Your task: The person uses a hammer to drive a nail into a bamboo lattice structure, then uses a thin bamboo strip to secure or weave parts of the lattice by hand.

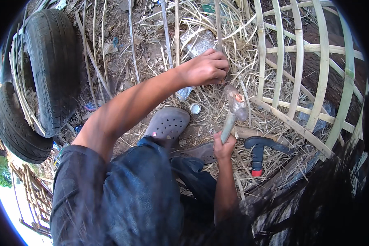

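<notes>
My right hand point(224, 146) grips a hammer point(228, 126) by its pale handle. The worn, rusty metal head points up and away from me, just below my left hand point(211, 69). That left hand is closed, its fingers curled over the lower end of an upright bamboo strip point(218, 24). Whatever the fingertips pinch is hidden. Between my hands and my foot, a small round white container point(195, 108) sits on the ground. Right of my right hand lies a black angled tool handle point(257, 151) with a red end.
A woven bamboo lattice point(278, 53) rises at the right. Old tyres point(53, 69) stand at the left, beside thin upright strips point(133, 41). Dry straw and shavings point(242, 53) cover the ground, with plastic scraps point(199, 43) among them. My grey clog point(168, 123) is below my left forearm.
</notes>
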Tool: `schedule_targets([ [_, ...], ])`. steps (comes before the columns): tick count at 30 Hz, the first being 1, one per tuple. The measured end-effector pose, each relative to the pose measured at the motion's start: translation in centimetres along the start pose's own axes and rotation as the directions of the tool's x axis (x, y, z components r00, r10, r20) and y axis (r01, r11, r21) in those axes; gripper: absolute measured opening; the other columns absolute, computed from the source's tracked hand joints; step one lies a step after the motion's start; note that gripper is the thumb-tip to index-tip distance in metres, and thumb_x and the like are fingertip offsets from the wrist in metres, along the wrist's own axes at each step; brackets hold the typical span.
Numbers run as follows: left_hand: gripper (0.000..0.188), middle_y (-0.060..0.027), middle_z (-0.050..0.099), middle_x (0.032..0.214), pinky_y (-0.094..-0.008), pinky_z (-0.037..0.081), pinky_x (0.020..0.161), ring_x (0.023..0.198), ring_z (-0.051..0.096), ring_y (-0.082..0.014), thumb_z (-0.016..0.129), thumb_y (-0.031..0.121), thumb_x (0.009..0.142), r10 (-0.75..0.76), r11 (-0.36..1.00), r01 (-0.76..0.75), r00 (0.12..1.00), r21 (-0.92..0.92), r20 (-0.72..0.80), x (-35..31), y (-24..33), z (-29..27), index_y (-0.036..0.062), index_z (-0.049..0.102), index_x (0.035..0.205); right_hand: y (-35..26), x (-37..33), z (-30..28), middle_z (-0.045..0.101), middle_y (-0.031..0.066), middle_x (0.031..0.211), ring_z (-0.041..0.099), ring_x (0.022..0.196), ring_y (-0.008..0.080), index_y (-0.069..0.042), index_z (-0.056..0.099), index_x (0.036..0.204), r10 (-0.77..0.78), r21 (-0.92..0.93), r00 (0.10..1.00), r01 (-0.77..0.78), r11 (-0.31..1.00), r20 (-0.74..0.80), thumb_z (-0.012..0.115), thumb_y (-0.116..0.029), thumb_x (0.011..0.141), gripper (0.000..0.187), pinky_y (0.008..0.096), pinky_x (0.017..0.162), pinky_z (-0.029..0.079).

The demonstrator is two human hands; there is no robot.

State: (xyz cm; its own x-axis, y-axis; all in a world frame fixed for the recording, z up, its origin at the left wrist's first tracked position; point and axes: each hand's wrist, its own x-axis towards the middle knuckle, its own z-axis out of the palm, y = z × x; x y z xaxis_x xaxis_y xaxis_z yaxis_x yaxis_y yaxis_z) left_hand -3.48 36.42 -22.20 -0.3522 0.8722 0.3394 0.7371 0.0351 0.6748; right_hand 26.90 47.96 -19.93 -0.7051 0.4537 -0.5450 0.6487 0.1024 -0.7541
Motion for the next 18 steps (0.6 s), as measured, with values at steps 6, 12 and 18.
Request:
schedule_targets([
  [6,0.018,0.0015,0.059,0.093,-0.0363,0.038,0.089,0.102,0.052,-0.0206,0.077,0.016,0.064,0.005,1.000,-0.005,1.000,0.005,-0.001,0.2,-0.1,-0.4,0.0091,0.066,0.076,-0.8,1.1,-1.5,0.060,0.0109,0.064,0.061,0.059,0.0222,0.002,0.062,0.080,-0.058,-0.073,0.996,0.063,0.995,0.074,0.068,-0.015,0.076,0.019,0.0338,0.058,0.048],
  [12,0.017,0.0009,0.060,0.093,-0.0357,0.039,0.088,0.099,0.052,-0.0208,0.077,0.015,0.064,-0.019,1.000,0.019,1.000,0.019,0.004,-0.4,0.1,-0.5,0.0090,0.065,0.075,-4.3,1.7,-0.7,0.058,0.0101,0.062,0.058,0.056,0.0216,0.001,0.061,0.079,-0.109,-0.152,0.993,0.115,0.982,0.053,0.068,-0.015,0.076,0.018,0.0349,0.056,0.047],
  [18,0.016,0.0012,0.060,0.092,-0.0347,0.039,0.086,0.099,0.052,-0.0202,0.077,0.016,0.065,-0.012,1.000,0.012,1.000,0.006,-0.006,-0.2,0.1,-0.2,0.0095,0.065,0.073,-2.0,2.0,-1.4,0.058,0.0093,0.061,0.059,0.056,0.0210,0.001,0.061,0.078,-0.051,-0.069,0.995,0.057,0.996,0.083,0.068,-0.014,0.075,0.017,0.0341,0.055,0.046],
])
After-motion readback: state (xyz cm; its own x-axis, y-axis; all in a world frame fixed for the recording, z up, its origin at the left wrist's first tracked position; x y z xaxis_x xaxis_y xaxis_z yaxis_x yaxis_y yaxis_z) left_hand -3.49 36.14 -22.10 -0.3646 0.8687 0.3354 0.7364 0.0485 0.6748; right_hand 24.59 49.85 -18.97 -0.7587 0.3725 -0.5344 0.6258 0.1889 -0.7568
